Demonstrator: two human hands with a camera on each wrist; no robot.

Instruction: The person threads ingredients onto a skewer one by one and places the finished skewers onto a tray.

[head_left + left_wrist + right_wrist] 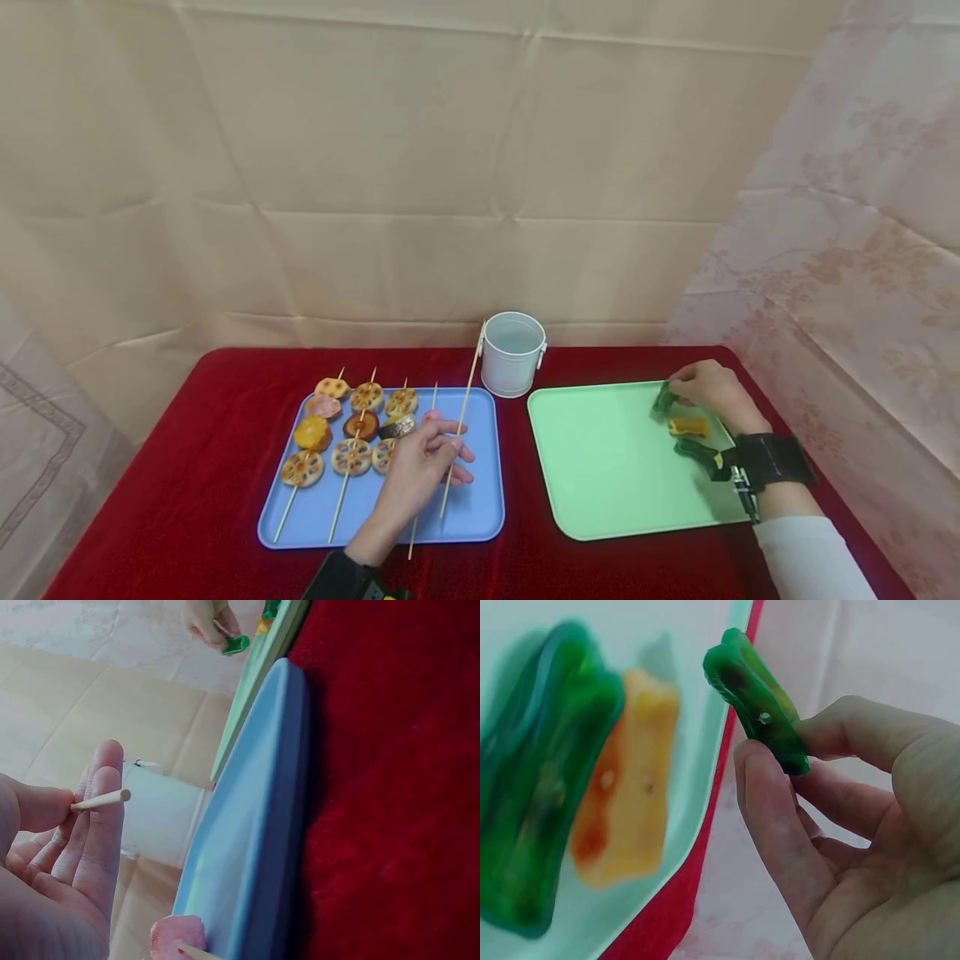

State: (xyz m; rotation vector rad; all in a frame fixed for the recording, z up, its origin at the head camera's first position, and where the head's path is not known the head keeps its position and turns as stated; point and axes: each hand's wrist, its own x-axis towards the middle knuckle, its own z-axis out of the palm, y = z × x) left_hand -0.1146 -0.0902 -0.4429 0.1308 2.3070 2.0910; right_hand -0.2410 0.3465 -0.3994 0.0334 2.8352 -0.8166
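My left hand [422,468] pinches a bare wooden skewer [470,387] between thumb and fingers above the right part of the blue tray [483,517]. The skewer's end [105,800] shows in the left wrist view. Over the far right of the green tray [600,467], my right hand [716,393] pinches a green pepper piece [757,705] with a small hole through it. Below that hand lie a yellow pepper piece [688,427] and a larger green pepper piece [699,455], both on the tray.
Several loaded skewers with lotus root slices [351,457] and other toy food lie on the blue tray; my left hand partly covers some. A white bucket [513,362] stands behind the trays. Red cloth [187,467] covers the table, and a beige curtain [360,167] hangs behind.
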